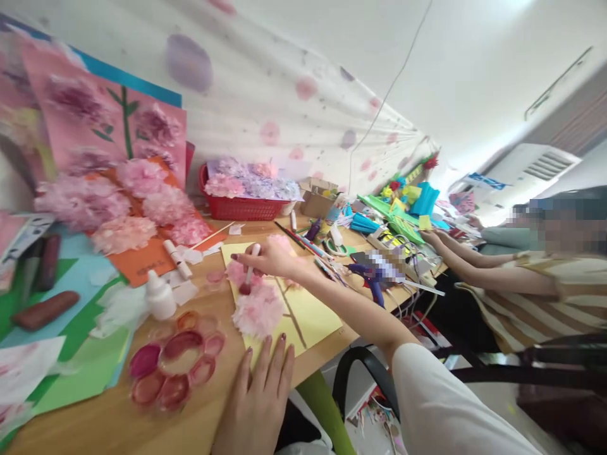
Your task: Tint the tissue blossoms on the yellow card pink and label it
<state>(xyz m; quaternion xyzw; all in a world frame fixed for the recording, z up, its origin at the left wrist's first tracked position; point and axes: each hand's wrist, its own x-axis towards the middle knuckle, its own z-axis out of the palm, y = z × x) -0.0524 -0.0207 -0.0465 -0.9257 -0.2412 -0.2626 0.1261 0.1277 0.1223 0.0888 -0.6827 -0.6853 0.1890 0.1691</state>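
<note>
A dotted white sheet [241, 88] hangs behind the wooden table [203, 404], a white vented unit [535, 170] at right.

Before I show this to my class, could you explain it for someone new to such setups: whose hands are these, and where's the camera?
There's no machine here, just one picture from a camera worn on a person's head, looking forward and down. Their right hand holds a brush, its bristles at a fluffy pink flower on a yellow sheet. Their left hand lies flat by the sheet's near edge. Also on the table are a round paint palette, a white bottle and a red basket of flowers. The arms at right are another person's.
</note>
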